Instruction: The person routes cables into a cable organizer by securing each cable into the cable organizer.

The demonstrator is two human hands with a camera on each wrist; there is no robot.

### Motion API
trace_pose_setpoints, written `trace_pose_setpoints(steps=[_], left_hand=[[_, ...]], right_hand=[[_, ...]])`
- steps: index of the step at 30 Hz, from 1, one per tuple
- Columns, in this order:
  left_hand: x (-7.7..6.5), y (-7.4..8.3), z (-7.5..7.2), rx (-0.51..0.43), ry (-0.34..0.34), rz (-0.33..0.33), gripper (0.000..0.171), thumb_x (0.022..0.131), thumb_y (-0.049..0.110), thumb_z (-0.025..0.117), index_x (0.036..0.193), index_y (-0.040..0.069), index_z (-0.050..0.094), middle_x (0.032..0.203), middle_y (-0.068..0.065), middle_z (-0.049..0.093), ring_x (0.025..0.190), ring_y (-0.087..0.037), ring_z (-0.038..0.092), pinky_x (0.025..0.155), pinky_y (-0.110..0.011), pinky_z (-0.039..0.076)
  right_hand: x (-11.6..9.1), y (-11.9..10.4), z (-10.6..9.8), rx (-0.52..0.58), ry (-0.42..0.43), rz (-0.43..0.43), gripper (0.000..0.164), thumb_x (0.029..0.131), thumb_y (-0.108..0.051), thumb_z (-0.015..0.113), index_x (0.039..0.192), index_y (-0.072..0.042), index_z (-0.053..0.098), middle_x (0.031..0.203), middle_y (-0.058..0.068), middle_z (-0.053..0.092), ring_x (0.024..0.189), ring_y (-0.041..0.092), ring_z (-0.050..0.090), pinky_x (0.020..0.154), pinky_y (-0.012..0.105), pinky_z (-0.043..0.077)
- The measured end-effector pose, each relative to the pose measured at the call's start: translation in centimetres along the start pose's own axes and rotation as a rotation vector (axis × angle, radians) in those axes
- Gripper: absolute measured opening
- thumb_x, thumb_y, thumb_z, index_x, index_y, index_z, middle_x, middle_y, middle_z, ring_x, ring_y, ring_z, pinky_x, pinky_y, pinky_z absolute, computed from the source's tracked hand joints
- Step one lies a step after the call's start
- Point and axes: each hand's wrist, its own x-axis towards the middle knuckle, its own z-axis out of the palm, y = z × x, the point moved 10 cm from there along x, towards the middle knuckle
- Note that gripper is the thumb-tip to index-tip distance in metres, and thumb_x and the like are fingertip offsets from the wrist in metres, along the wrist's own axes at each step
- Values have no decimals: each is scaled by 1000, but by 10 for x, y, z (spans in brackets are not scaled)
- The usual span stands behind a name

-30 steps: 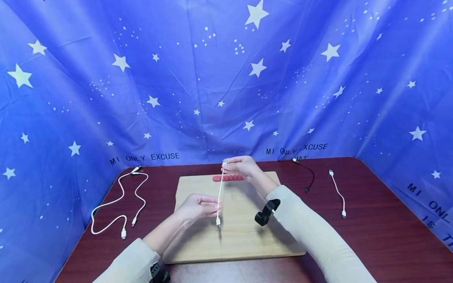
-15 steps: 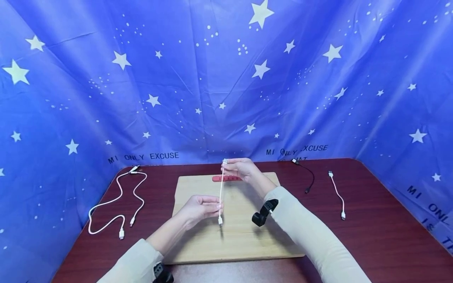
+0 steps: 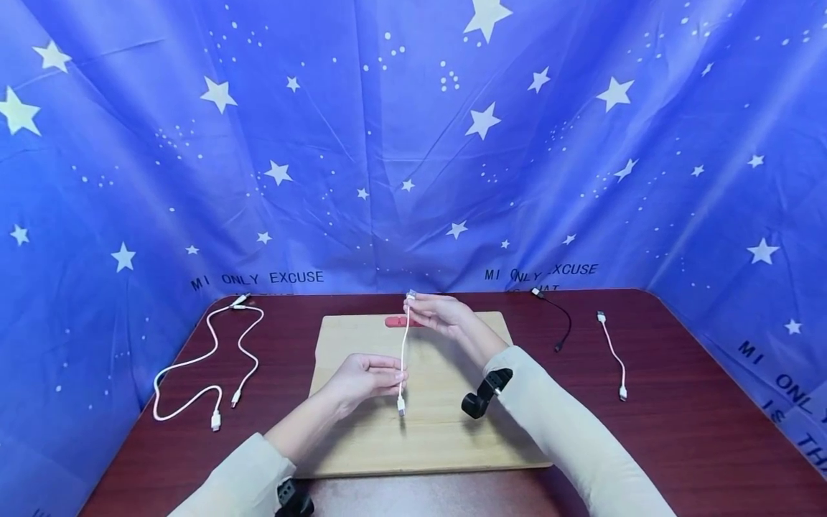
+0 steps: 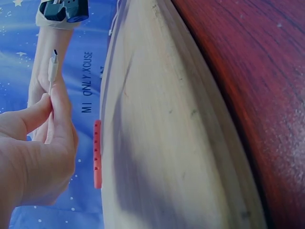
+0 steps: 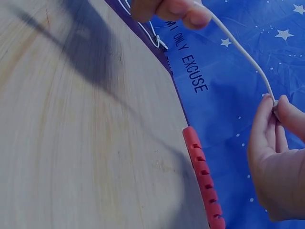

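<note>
A short white USB cable (image 3: 404,345) is stretched in the air above a pale wooden board (image 3: 465,431). My left hand (image 3: 365,377) pinches it near its lower plug, which juts past the fingertips; the left wrist view shows that white plug (image 4: 53,69) with its metal tip. At the far end, my right hand (image 3: 446,314) pinches the other plug between thumb and fingers. In the right wrist view the cable (image 5: 243,51) bows slightly between both hands. Beneath the right hand, at the board's back edge, lies a red notched cable holder (image 5: 204,179), partly hidden in the head view.
Long white cables (image 3: 158,380) lie on the dark red table (image 3: 678,431) at the left. A short black cable (image 3: 568,319) and another short white cable (image 3: 614,352) lie at the right. A blue star-patterned curtain (image 3: 388,143) stands behind the table.
The cable was nearly straight and now curves a little. My right hand has come slightly lower, covering more of the red holder. Both hands keep their pinch, and the head view has shifted slightly.
</note>
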Motion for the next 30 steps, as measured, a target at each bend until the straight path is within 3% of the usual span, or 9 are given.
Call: trace_pose_setpoints(steps=[3, 6, 10, 18, 24, 30], left_hand=[[1, -1, 0, -5, -2, 0, 37, 88, -6, 60, 121, -22, 51, 100, -19, 73, 80, -9, 69, 83, -26, 60], [3, -2, 0, -7, 0, 1, 37, 88, -6, 60, 120, -22, 51, 100, -19, 73, 79, -9, 69, 83, -27, 60], [5, -3, -1, -7, 6, 4, 37, 88, -6, 61, 120, -22, 51, 101, -20, 73, 80, -9, 69, 83, -28, 60], [3, -7, -4, -22, 28, 0, 39, 88, -5, 61, 122, -21, 50, 103, -18, 72, 83, -11, 70, 85, -27, 59], [0, -8, -3, -27, 36, -11, 40, 88, -5, 61, 123, -20, 51, 110, -25, 69, 85, -13, 71, 85, -27, 59], [-2, -7, 1, -18, 51, -31, 38, 87, -4, 63, 121, -19, 53, 99, -17, 73, 83, -12, 71, 85, -27, 59]], right_hand=[[3, 4, -1, 20, -77, -12, 30, 89, 2, 62, 119, 2, 59, 90, 0, 70, 87, 8, 66, 87, 19, 57], [2, 6, 0, 0, -82, -4, 13, 91, -2, 61, 101, -7, 66, 86, -2, 72, 84, 7, 68, 88, 20, 57], [-5, 6, 5, -19, -52, 28, 26, 97, -1, 49, 85, -14, 68, 80, -3, 73, 78, 5, 68, 87, 20, 57], [-13, 12, 12, 93, -50, 136, 32, 100, -7, 45, 80, -13, 70, 78, 0, 73, 75, 6, 68, 77, 18, 59], [-10, 12, 10, 90, -18, 126, 29, 98, -4, 49, 80, -12, 70, 78, 2, 73, 74, 9, 69, 77, 19, 59], [-6, 11, 9, 95, 6, 126, 22, 94, 1, 54, 83, -11, 69, 80, 3, 73, 78, 11, 70, 77, 18, 59]])
